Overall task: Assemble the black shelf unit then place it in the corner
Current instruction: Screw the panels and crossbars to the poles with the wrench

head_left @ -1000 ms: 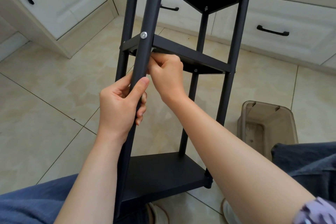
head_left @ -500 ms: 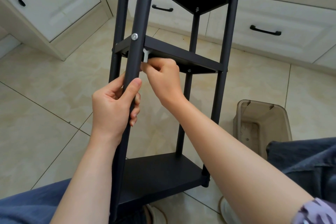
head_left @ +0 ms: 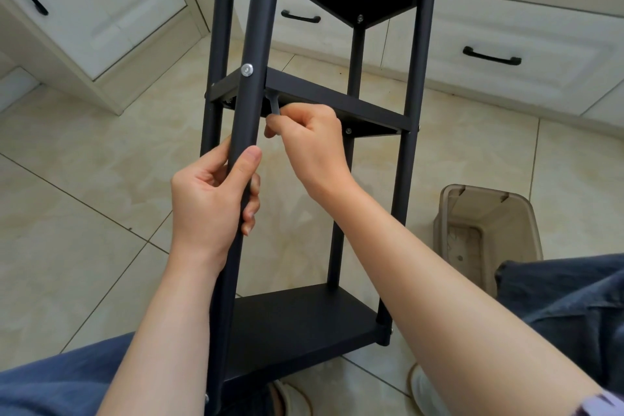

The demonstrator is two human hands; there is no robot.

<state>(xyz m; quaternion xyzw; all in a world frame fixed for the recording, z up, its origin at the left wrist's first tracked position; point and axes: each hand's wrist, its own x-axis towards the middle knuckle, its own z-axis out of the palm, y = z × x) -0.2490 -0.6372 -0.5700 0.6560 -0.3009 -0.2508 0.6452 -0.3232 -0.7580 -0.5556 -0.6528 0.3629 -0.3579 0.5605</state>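
The black shelf unit stands upright on the tiled floor between my knees, with three black shelves on round black posts. My left hand is wrapped around the nearest post, just below a silver bolt head at the middle shelf. My right hand is closed on a small pale grey wrench that reaches up under the near corner of the middle shelf, behind the post. What the tool's tip sits on is hidden.
White cabinets with black handles line the far side and the left. A translucent brown plastic bin lies on the floor at the right. My blue-trousered legs and white shoes flank the shelf's base.
My right hand has dropped lower and swung the grey tool downward under the middle shelf. My left hand keeps its grip on the post.
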